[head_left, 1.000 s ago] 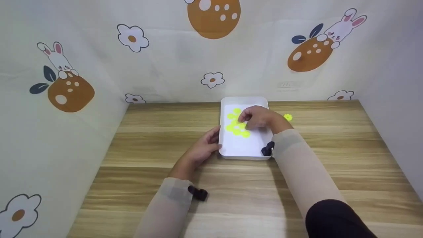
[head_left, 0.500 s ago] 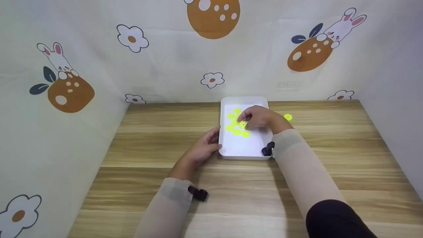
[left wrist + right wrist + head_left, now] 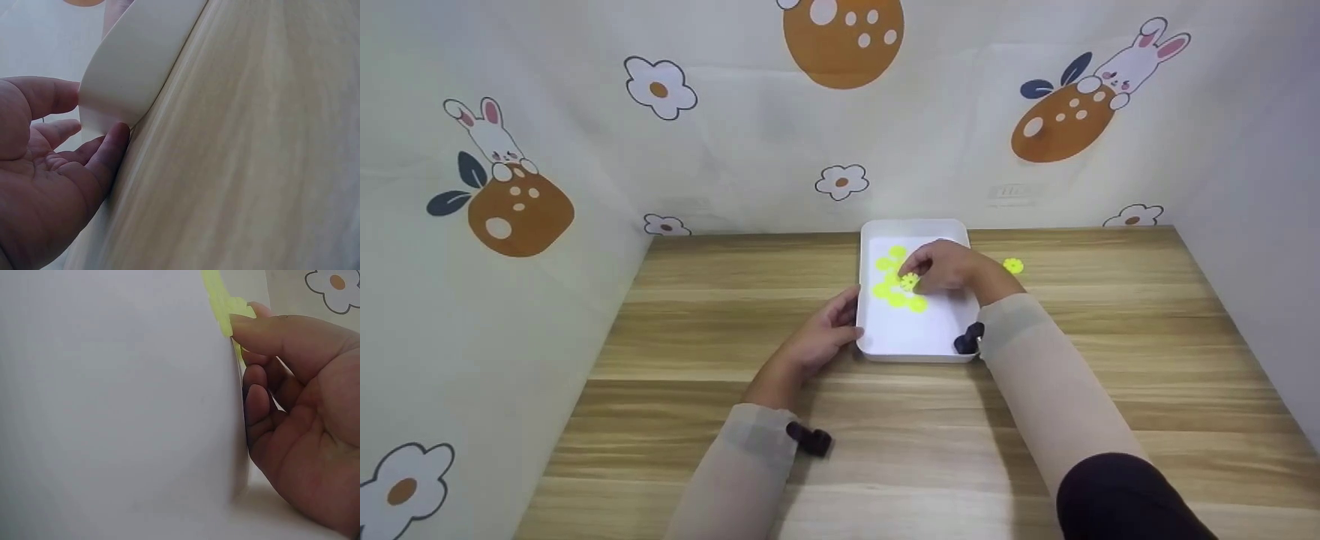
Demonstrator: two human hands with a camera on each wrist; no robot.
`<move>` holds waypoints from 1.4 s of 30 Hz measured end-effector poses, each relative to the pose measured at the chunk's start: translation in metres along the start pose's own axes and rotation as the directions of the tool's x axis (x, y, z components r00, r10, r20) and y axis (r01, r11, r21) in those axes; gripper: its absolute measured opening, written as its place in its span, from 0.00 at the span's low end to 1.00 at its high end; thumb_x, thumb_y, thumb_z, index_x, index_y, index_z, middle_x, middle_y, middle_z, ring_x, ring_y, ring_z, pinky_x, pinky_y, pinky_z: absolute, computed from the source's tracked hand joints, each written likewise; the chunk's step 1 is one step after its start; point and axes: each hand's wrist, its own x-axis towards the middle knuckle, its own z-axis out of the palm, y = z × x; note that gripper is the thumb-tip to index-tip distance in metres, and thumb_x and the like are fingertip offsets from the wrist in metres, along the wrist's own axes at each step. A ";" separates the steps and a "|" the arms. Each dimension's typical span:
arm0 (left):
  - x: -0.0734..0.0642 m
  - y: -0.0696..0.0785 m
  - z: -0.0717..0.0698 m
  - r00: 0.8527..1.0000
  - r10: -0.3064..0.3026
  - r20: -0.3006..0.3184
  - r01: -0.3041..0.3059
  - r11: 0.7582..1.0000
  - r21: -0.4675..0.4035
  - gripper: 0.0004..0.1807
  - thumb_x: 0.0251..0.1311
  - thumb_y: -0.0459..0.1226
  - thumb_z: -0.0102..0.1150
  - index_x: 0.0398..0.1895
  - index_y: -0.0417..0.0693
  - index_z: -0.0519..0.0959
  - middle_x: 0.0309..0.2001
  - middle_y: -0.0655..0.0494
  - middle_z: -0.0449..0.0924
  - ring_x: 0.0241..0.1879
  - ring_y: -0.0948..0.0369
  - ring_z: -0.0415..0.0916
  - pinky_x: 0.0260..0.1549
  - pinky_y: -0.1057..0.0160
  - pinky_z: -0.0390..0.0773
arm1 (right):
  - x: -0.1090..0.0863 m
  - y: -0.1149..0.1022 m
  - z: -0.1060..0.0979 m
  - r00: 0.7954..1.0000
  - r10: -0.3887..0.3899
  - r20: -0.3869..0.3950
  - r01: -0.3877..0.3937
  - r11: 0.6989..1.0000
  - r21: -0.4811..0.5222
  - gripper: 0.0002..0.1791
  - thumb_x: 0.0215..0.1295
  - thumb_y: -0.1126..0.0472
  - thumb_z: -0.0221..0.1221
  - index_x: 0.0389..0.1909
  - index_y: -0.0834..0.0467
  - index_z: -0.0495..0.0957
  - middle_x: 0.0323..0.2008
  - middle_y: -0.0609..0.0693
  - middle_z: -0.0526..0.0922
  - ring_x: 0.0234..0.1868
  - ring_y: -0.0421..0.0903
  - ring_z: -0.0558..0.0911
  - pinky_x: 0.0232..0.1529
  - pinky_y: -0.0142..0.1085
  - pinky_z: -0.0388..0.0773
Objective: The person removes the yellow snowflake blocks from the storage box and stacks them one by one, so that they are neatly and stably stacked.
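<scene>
A white tray [image 3: 915, 330] lies on the wooden table, with several yellow flower-shaped discs [image 3: 898, 299] in a cluster on its floor. Over that cluster, my right hand [image 3: 949, 266] pinches one notched yellow disc [image 3: 909, 282] between thumb and fingers, its face turned up. The right wrist view has the thumb pressed against yellow discs [image 3: 244, 307] near the tray floor; which one it grips is hard to separate there. My left hand [image 3: 821, 334] rests against the tray's left side, its fingertips touching the outer wall [image 3: 129, 67] in the left wrist view.
One more yellow disc [image 3: 1013, 265] lies on the wooden table [image 3: 720, 300] beyond the tray's right side. A printed cloth wall [image 3: 757, 150] rises just behind the tray. Both sleeves carry a black wrist camera [image 3: 810, 439].
The disc at my right fingertips has tilted, so its notched face shows more plainly than a second ago. My left hand and the tray stay put.
</scene>
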 end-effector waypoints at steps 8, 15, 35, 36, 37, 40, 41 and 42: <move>0.001 -0.003 0.000 0.999 0.045 0.013 -0.045 0.999 -0.011 0.44 0.70 0.22 0.52 0.87 0.42 0.51 0.85 0.39 0.55 0.85 0.44 0.55 0.82 0.46 0.64 | 0.001 0.003 0.001 0.997 -0.033 -0.072 0.039 0.996 0.079 0.17 0.66 0.61 0.60 0.50 0.46 0.92 0.52 0.48 0.88 0.52 0.48 0.77 0.55 0.38 0.72; 0.000 -0.001 0.001 0.999 0.035 0.003 -0.035 0.999 -0.001 0.43 0.71 0.23 0.53 0.87 0.43 0.51 0.85 0.41 0.57 0.85 0.45 0.56 0.82 0.47 0.63 | 0.001 0.002 0.001 0.991 -0.015 -0.135 0.059 0.942 0.330 0.14 0.70 0.61 0.62 0.53 0.55 0.90 0.46 0.47 0.87 0.45 0.47 0.77 0.45 0.34 0.76; 0.001 -0.005 -0.002 0.998 0.055 0.016 -0.055 0.998 -0.003 0.43 0.72 0.23 0.53 0.87 0.42 0.50 0.86 0.40 0.54 0.86 0.45 0.53 0.82 0.47 0.62 | -0.007 -0.008 -0.018 0.969 0.049 -0.240 0.127 0.736 0.665 0.15 0.76 0.61 0.64 0.59 0.60 0.84 0.49 0.49 0.87 0.48 0.48 0.85 0.48 0.30 0.87; 0.001 -0.005 -0.002 0.998 0.055 0.018 -0.055 0.998 -0.004 0.43 0.72 0.23 0.53 0.87 0.42 0.50 0.86 0.39 0.54 0.86 0.45 0.53 0.82 0.46 0.62 | -0.009 -0.008 -0.020 0.969 0.044 -0.244 0.135 0.733 0.666 0.16 0.76 0.61 0.64 0.59 0.60 0.84 0.50 0.50 0.87 0.50 0.50 0.85 0.49 0.30 0.87; 0.001 -0.005 -0.002 0.998 0.056 0.020 -0.056 0.998 -0.005 0.43 0.71 0.23 0.53 0.87 0.42 0.50 0.86 0.39 0.54 0.86 0.44 0.53 0.82 0.46 0.62 | -0.011 -0.008 -0.021 0.968 0.041 -0.248 0.140 0.732 0.666 0.15 0.76 0.60 0.64 0.59 0.60 0.84 0.50 0.50 0.87 0.50 0.51 0.85 0.49 0.30 0.87; 0.001 -0.004 -0.002 0.998 0.058 0.021 -0.058 0.998 -0.004 0.44 0.71 0.23 0.53 0.87 0.42 0.50 0.85 0.39 0.54 0.86 0.45 0.53 0.82 0.47 0.62 | -0.018 -0.009 -0.026 0.962 0.045 -0.269 0.152 0.731 0.665 0.15 0.76 0.60 0.64 0.59 0.59 0.85 0.50 0.49 0.87 0.52 0.54 0.85 0.49 0.31 0.87; 0.001 -0.004 -0.002 0.998 0.058 0.021 -0.058 0.998 -0.003 0.44 0.71 0.23 0.53 0.87 0.41 0.50 0.85 0.39 0.54 0.86 0.45 0.53 0.82 0.47 0.62 | -0.020 -0.008 -0.028 0.961 0.045 -0.273 0.154 0.733 0.662 0.15 0.76 0.59 0.64 0.59 0.59 0.84 0.50 0.49 0.87 0.53 0.54 0.85 0.49 0.30 0.87; 0.001 -0.004 -0.001 0.998 0.062 0.022 -0.062 0.998 -0.002 0.43 0.71 0.23 0.53 0.87 0.41 0.50 0.85 0.38 0.54 0.86 0.44 0.53 0.82 0.46 0.62 | -0.022 -0.008 -0.029 0.960 0.045 -0.277 0.158 0.731 0.664 0.15 0.76 0.59 0.64 0.59 0.58 0.84 0.50 0.49 0.87 0.53 0.54 0.85 0.49 0.31 0.87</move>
